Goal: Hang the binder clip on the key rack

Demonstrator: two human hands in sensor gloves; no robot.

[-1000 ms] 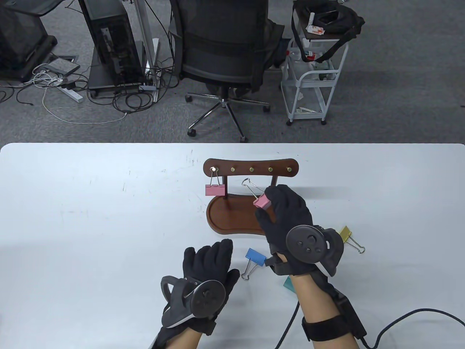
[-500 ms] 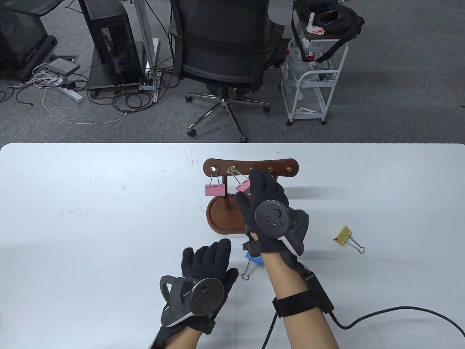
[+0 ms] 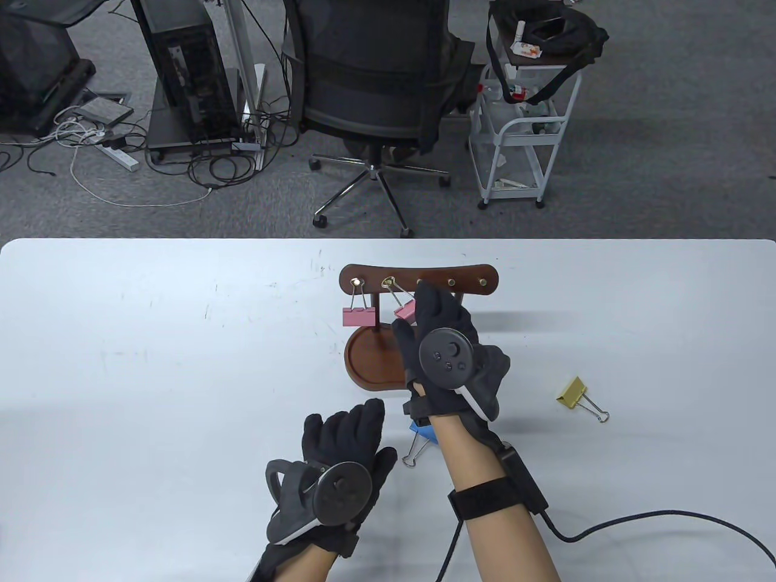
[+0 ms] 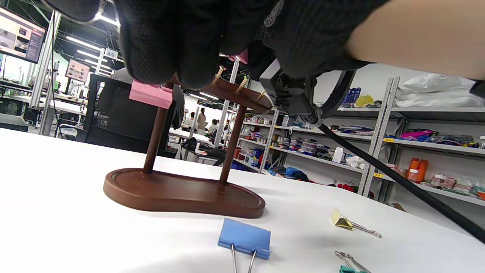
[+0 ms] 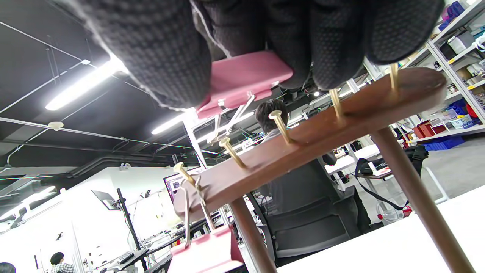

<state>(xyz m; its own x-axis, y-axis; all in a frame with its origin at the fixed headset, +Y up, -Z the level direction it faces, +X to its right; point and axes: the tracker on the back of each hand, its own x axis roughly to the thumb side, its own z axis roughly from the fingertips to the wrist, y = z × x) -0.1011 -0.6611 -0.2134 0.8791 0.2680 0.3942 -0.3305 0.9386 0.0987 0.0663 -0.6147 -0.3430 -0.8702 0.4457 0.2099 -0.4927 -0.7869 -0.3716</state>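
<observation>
While the left hand point(image 3: 339, 461) lies flat and empty on the tabletop point(image 3: 151, 376) at 6 o'clock, the right hand point(image 3: 439, 339) pinches the second pink binder clip point(image 3: 405, 311), its wire loop seemingly at the key rack point(image 3: 418, 282)'s second peg at 12 o'clock, release pending.

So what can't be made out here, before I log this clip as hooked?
- Table view: the held pink clip is half covered by the right hand; its wire loop reaches the second peg, too small to confirm seating.
- Right wrist view: the wires near that peg are blurred by ceiling-light glare.
- Left wrist view: the left hand hides the rack's upper bar.
- Teal clip: cut off by the bottom edge.
</observation>
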